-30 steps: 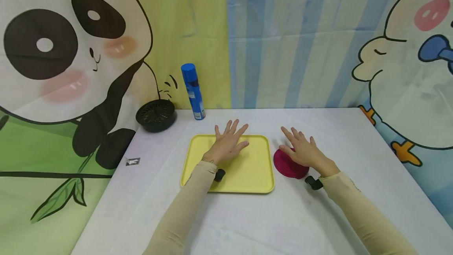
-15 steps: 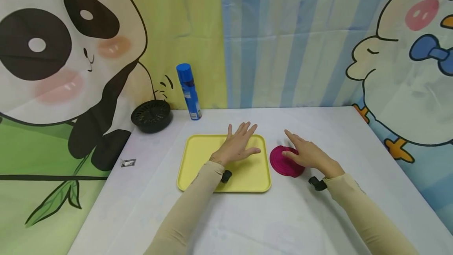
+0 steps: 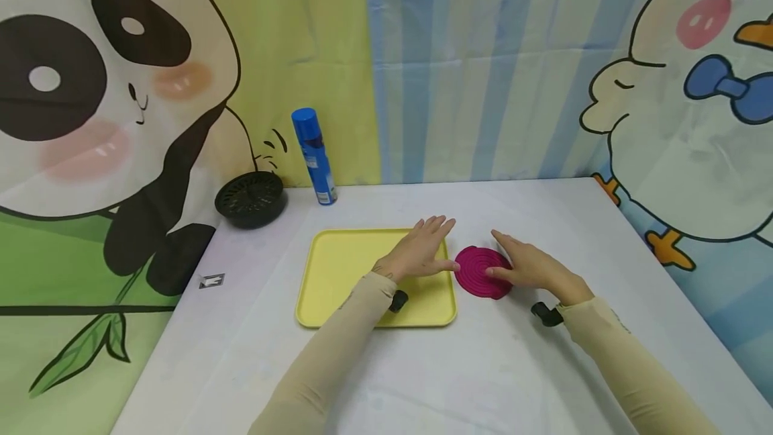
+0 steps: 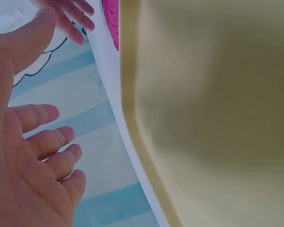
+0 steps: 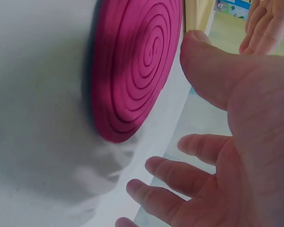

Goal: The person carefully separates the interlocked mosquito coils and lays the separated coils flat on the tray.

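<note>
A flat magenta disc with a spiral groove (image 3: pixel 477 272) lies on the white table, just right of a yellow tray (image 3: pixel 338 267). My left hand (image 3: pixel 418 250) hovers above the tray's right half, its thumb reaching toward the disc's left edge. My right hand (image 3: pixel 534 266) is over the disc's right side, thumb overlapping it in the head view. In the right wrist view the disc (image 5: pixel 137 66) shows beside the spread fingers of the right hand (image 5: pixel 217 142), with a gap between them. The left wrist view has the left hand (image 4: pixel 33 137) with relaxed fingers, holding nothing.
At the back left of the table stand a black slotted bowl (image 3: pixel 250 199) and a blue spray can with a blue cap (image 3: pixel 315 156). A small label (image 3: pixel 211 280) sits near the left table edge. Cartoon-printed curtains (image 3: pixel 447 66) hang behind.
My left hand has moved right across the tray toward the disc. The right hand has stayed near the disc, its fingers drawn closer together. The head view has turned slightly right.
</note>
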Action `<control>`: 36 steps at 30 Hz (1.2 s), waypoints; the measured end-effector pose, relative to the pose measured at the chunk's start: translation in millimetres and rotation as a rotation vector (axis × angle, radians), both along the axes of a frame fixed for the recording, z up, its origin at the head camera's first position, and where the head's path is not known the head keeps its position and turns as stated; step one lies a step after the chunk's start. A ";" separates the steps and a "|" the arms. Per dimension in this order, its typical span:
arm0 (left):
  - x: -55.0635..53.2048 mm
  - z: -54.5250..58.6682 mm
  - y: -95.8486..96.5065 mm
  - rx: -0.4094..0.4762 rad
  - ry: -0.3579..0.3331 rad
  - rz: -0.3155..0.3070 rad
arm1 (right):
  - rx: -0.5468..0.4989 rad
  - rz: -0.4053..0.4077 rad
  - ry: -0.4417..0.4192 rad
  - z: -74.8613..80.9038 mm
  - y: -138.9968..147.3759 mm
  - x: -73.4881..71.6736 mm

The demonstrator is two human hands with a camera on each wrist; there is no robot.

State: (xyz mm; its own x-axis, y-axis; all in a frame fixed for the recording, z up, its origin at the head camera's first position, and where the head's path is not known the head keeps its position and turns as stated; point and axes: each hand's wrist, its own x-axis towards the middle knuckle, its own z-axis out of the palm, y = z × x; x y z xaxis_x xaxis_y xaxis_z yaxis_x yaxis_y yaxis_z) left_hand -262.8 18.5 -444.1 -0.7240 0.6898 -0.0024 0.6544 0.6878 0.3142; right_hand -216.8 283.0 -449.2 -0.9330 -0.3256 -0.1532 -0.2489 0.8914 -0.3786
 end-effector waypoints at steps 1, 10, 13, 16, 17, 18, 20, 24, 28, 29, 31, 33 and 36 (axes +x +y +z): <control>0.3 -0.1 2.6 -0.009 -0.004 -0.007 | 0.004 -0.007 -0.012 -0.7 1.1 0.4; 3.2 -6.8 28.3 -0.079 -0.030 -0.033 | 0.017 -0.026 -0.065 -5.8 9.7 5.2; 5.6 -8.2 36.8 -0.117 -0.025 -0.046 | 0.020 -0.014 -0.060 -6.6 11.1 7.0; 8.5 -7.5 44.7 -0.147 -0.020 -0.059 | 0.018 -0.003 -0.053 -6.0 12.6 9.5; 9.3 -7.4 47.2 -0.156 -0.017 -0.062 | 0.020 -0.001 -0.051 -6.0 13.1 10.1; 9.9 -7.7 49.4 -0.165 -0.017 -0.063 | 0.021 -0.001 -0.052 -6.2 13.7 10.6; 11.1 -7.9 53.5 -0.178 -0.016 -0.066 | 0.025 0.009 -0.046 -6.3 14.7 11.5; 12.5 -9.3 58.6 -0.193 -0.022 -0.059 | 0.037 0.019 -0.046 -7.9 16.1 11.8; 12.7 -10.9 62.1 -0.203 -0.042 -0.043 | 0.052 0.021 -0.056 -9.3 17.2 11.9; 12.7 -11.4 62.9 -0.206 -0.052 -0.037 | 0.055 0.023 -0.058 -9.4 17.3 12.1; 12.6 -12.5 64.5 -0.211 -0.071 -0.028 | 0.061 0.030 -0.060 -10.0 17.3 12.2; 12.7 -13.5 65.9 -0.218 -0.087 -0.020 | 0.068 0.037 -0.062 -10.4 16.9 12.5; 13.3 -14.0 67.9 -0.229 -0.104 -0.019 | 0.084 0.048 -0.059 -10.5 16.4 12.9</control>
